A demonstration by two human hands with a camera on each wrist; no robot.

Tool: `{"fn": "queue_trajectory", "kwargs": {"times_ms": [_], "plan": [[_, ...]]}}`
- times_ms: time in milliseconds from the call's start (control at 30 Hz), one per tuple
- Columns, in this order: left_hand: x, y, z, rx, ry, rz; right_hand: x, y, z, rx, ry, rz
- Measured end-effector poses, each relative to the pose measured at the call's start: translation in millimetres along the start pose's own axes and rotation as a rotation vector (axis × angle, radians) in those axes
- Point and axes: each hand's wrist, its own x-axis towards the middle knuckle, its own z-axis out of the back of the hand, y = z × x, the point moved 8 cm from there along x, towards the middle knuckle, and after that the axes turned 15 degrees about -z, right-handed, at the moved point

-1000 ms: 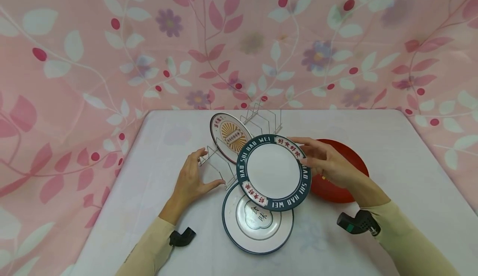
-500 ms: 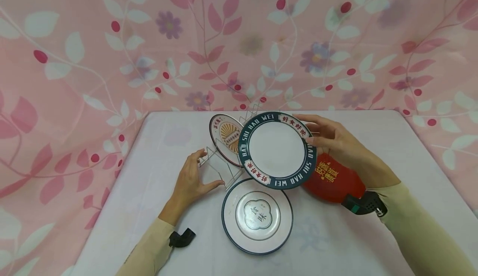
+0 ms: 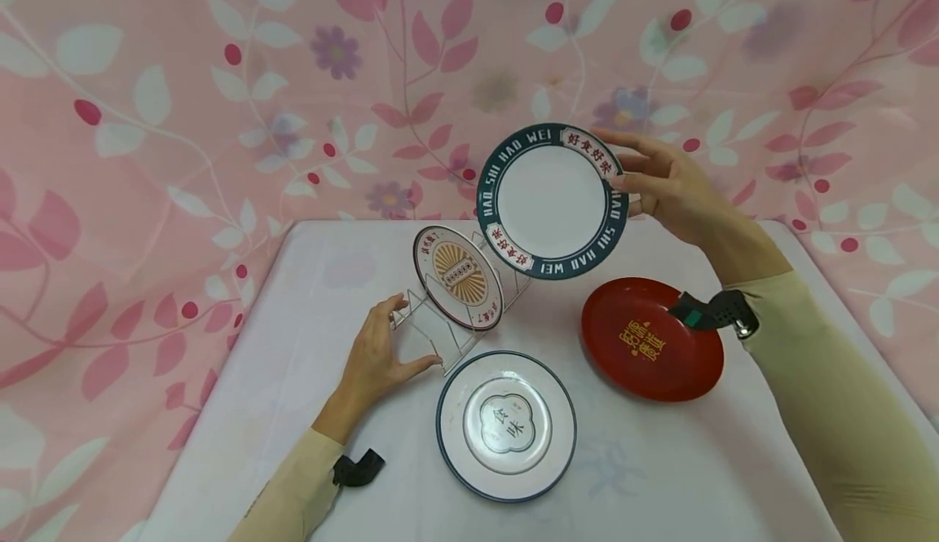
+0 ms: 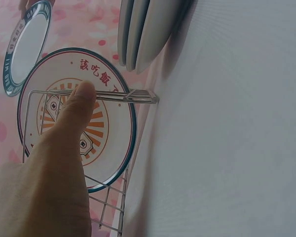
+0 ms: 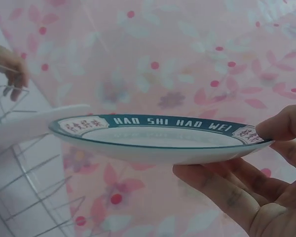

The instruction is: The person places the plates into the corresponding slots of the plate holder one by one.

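Observation:
A white plate with a dark green lettered rim [image 3: 552, 201] is held up above the back of the table by my right hand [image 3: 663, 183]. The thumb lies on its upper rim and the fingers support its underside, as the right wrist view shows. My left hand [image 3: 374, 354] grips the near end of a wire plate rack [image 4: 138, 95], thumb along a wire. Standing tilted in the rack is a white plate with an orange sunburst [image 3: 458, 277]. The raised plate is apart from the rack and hides part of its far end in the head view.
In front of the rack lies a stack of upside-down white plates with blue rims [image 3: 506, 424]. A red plate with gold characters [image 3: 649, 338] rests on the white table [image 3: 792, 444] at the right. Pink floral cloth [image 3: 293, 77] hangs behind.
My right hand has lifted the green-rimmed plate up and away from above the stack, toward the back. The red plate and more of the rack plate now show. My left hand stays put.

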Motion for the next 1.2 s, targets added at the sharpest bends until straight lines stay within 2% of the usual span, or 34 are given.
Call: {"fn": "queue_trajectory", "kwargs": {"times_ms": [200,433,567,933,1200], "plan": [[0.1,0.0,-0.7,-0.001,0.021,0.019,21.9,6.4,4.2,-0.089,-0.087,-0.026],[2.6,-1.9,-1.1,0.001,0.018,0.005,46.4,-22.2,-2.7,-0.257,-0.173,-0.147],[3.8,-2.6,-1.7,-0.002,0.021,0.008,55.6,-38.1,-11.2,-0.345,-0.179,-0.196],[4.3,-3.3,-3.4,0.0,0.008,-0.006,67.6,-60.8,-34.4,-0.443,-0.154,-0.23],[4.4,-3.5,-3.3,0.007,0.003,-0.018,69.8,-71.2,-51.6,-0.509,-0.117,-0.188]]}}
